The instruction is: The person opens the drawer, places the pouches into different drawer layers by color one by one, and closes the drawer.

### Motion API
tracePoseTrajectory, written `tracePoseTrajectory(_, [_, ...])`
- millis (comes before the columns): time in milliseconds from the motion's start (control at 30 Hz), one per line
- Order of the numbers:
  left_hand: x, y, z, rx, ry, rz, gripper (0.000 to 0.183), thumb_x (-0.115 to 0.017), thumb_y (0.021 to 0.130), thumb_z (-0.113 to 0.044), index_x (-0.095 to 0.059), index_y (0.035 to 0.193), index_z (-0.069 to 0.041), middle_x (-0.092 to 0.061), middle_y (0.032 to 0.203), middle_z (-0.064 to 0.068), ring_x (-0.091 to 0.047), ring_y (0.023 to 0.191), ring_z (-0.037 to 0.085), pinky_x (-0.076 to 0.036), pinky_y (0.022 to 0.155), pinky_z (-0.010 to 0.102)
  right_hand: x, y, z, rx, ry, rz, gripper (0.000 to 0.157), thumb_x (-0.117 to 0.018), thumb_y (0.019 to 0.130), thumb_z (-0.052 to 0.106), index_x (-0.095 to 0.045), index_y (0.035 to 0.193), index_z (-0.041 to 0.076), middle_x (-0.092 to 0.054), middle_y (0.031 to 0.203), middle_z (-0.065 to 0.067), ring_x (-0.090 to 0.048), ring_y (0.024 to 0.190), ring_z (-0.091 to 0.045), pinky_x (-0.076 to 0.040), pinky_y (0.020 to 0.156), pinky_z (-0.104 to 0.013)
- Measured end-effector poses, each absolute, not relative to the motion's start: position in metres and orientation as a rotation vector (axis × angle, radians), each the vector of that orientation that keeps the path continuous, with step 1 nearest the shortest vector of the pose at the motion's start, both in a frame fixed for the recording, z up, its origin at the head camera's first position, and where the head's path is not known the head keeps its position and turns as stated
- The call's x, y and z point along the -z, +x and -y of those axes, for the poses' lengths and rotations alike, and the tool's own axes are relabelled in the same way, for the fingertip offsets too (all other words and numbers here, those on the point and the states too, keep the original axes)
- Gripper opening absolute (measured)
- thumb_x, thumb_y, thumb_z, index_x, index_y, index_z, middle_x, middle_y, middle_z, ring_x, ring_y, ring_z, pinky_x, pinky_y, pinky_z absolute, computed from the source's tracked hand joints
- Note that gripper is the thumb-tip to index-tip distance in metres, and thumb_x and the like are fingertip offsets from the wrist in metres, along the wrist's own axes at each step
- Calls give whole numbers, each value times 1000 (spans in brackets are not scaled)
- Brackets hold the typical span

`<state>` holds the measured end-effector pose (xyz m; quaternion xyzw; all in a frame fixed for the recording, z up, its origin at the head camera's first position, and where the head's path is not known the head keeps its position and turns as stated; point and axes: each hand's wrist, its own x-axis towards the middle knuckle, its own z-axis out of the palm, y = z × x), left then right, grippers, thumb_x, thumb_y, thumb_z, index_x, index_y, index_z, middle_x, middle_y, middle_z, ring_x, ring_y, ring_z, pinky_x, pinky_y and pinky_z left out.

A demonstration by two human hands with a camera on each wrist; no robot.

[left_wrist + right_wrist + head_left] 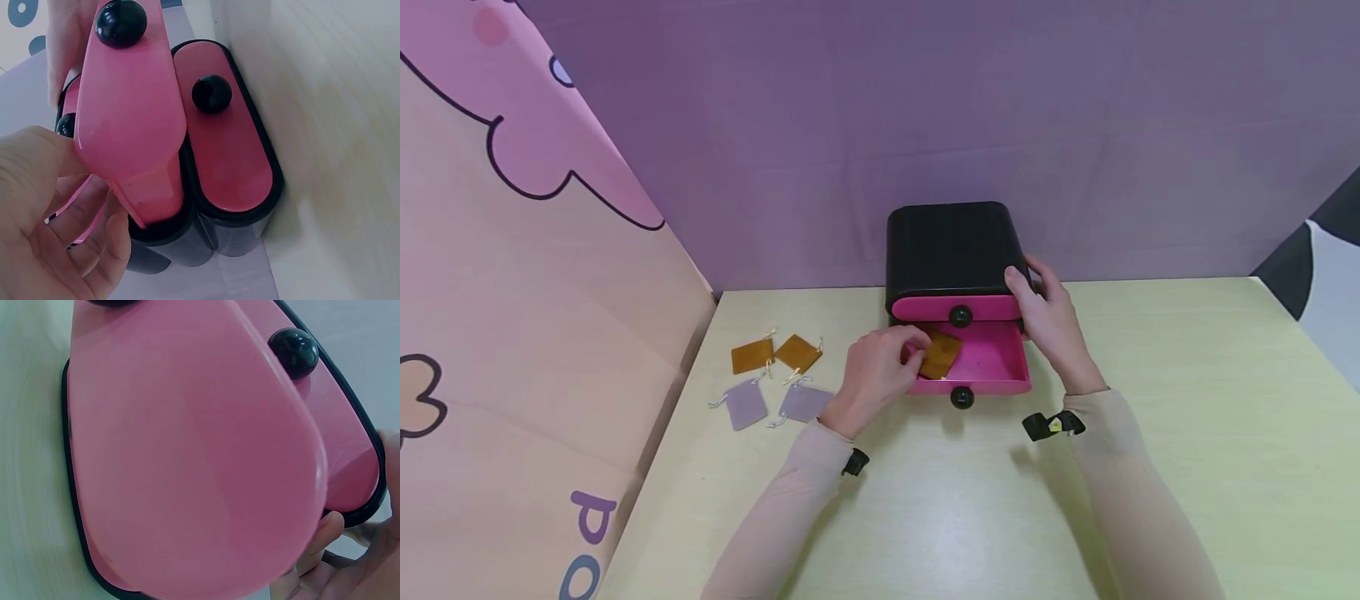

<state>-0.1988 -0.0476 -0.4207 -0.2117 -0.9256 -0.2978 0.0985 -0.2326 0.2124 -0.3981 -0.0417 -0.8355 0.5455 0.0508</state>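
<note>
A black mini drawer cabinet (951, 250) with pink drawer fronts stands at the back of the table. Its middle drawer (992, 354) is pulled out, with a small brown drawstring pouch (942, 357) at the drawer's left side. My left hand (880, 367) reaches over that side, thumb and index finger pinching the pouch's left edge; the left wrist view has the pouch hidden behind the drawer front (131, 106). With my right hand (1052, 321) I grip the cabinet's right side, thumb on the upper front corner and fingers along the side.
Left of the cabinet lie two brown pouches (752, 356) and two lilac pouches (746, 405) with pale cords. The top drawer (925, 308) and the bottom drawer (231, 150) are closed. A purple backdrop (775, 167) rises right behind the table.
</note>
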Motion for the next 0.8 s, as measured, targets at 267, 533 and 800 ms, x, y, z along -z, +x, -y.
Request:
tracePoseTrajectory(267, [420, -195, 51, 875, -609, 2726, 16, -76, 98, -20, -80, 114, -18, -81, 105, -2, -67, 82, 15, -54, 70, 26, 398, -232, -214, -1668, -118, 2544, 81, -45, 104, 67, -24, 171, 26, -50, 159, -20, -61, 111, -30, -57, 66, -25])
tracePoseTrajectory(533, [422, -192, 56, 901, -594, 2704, 15, -76, 97, -20, -81, 111, -18, -79, 98, -2, -68, 82, 15, -54, 71, 25, 398, -233, -214, -1667, -121, 2542, 81, -45, 104, 67, -24, 171, 27, -51, 158, -19, -61, 108, -27, -57, 66, -26])
tracePoseTrajectory(800, [429, -192, 71, 889, -552, 2677, 14, -73, 99, -21, -81, 111, -19, -80, 101, -3, -69, 86, 15, -54, 71, 26, 399, -233, -214, -1667, -121, 2541, 81, -45, 104, 67, -24, 171, 28, -51, 158, -19, -61, 108, -27, -57, 66, -25])
